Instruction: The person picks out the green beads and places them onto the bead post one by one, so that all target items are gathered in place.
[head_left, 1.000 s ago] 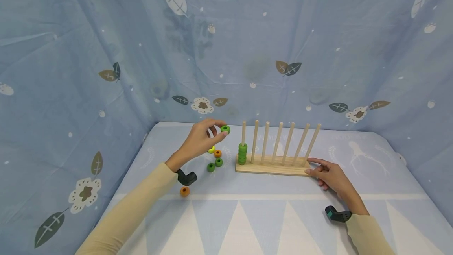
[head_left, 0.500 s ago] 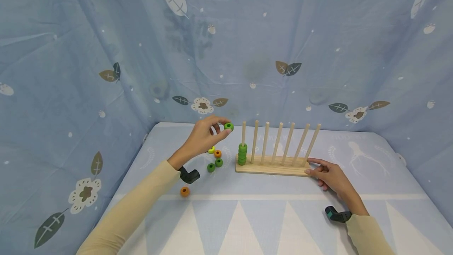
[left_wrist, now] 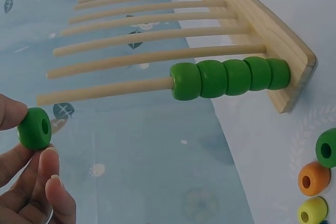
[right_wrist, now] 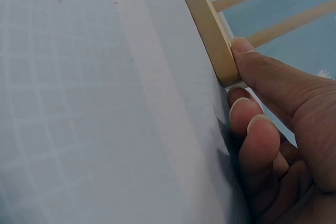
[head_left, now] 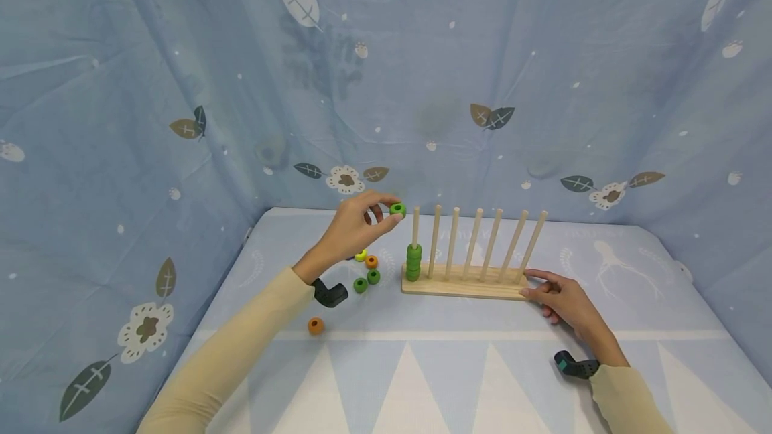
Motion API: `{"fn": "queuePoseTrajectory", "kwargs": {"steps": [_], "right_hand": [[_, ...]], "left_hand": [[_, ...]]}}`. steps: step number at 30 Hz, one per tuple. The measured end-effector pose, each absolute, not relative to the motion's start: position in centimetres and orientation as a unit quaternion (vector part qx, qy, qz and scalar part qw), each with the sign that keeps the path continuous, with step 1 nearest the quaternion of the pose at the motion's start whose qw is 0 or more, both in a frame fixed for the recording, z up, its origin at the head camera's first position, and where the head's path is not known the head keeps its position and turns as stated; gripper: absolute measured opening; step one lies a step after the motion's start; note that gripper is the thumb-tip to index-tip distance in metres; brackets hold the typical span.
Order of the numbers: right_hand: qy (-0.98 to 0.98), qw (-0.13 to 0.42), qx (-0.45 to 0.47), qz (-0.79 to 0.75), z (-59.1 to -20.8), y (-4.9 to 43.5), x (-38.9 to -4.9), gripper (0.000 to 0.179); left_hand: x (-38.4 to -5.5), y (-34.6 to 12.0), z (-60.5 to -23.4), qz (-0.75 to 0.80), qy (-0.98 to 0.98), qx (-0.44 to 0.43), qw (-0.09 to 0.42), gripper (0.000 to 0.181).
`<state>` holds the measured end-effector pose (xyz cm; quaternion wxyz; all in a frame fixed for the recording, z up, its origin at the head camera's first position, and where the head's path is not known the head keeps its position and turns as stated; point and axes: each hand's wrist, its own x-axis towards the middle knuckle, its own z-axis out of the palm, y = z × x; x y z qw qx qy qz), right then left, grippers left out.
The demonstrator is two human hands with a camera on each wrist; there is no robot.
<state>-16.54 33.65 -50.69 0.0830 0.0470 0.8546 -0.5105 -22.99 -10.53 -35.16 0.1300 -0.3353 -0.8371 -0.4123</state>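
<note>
My left hand (head_left: 352,225) pinches a green bead (head_left: 397,210) between thumb and fingers. It is close to the top of the leftmost peg (head_left: 415,225), off to its left. In the left wrist view the bead (left_wrist: 34,128) has its hole facing the peg side, apart from the peg tip. Several green beads (left_wrist: 212,79) are stacked low on that peg. The wooden peg stand (head_left: 467,291) has a row of upright pegs, the others bare. My right hand (head_left: 565,301) grips the right end of its base, with the thumb (right_wrist: 273,77) on top.
Left of the stand lie loose beads: two green ones (head_left: 360,285), an orange bead (head_left: 371,262), a yellow bead (head_left: 360,255) and a partly hidden blue one. Another orange bead (head_left: 315,326) sits nearer the front. A patterned blue cloth (head_left: 386,86) hangs behind the table.
My left hand has moved right and slightly up with the green bead, bringing it closer to the leftmost peg's top. The right hand and the stand have stayed in place.
</note>
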Motion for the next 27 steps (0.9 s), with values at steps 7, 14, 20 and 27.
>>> {"fn": "queuePoseTrajectory", "kwargs": {"steps": [7, 14, 20, 27], "right_hand": [[0.855, 0.081, 0.043, -0.511, -50.7, 33.6, -16.6, 0.073], [0.851, 0.08, 0.038, -0.517, -50.5, 33.6, -16.5, 0.071], [0.851, 0.083, 0.042, -0.517, -50.6, 33.6, -16.5, 0.072], [0.852, 0.079, 0.046, -0.516, -50.8, 33.7, -16.5, 0.072]], "left_hand": [[-23.2, -10.1, -34.8, -0.416, -0.83, -0.343, 0.14, 0.032], [-23.2, -9.5, -34.3, -0.419, -0.825, -0.348, 0.15, 0.032], [-23.3, -9.0, -34.3, -0.422, -0.82, -0.354, 0.158, 0.03], [-23.3, -8.5, -34.3, -0.424, -0.815, -0.363, 0.154, 0.03]]}}
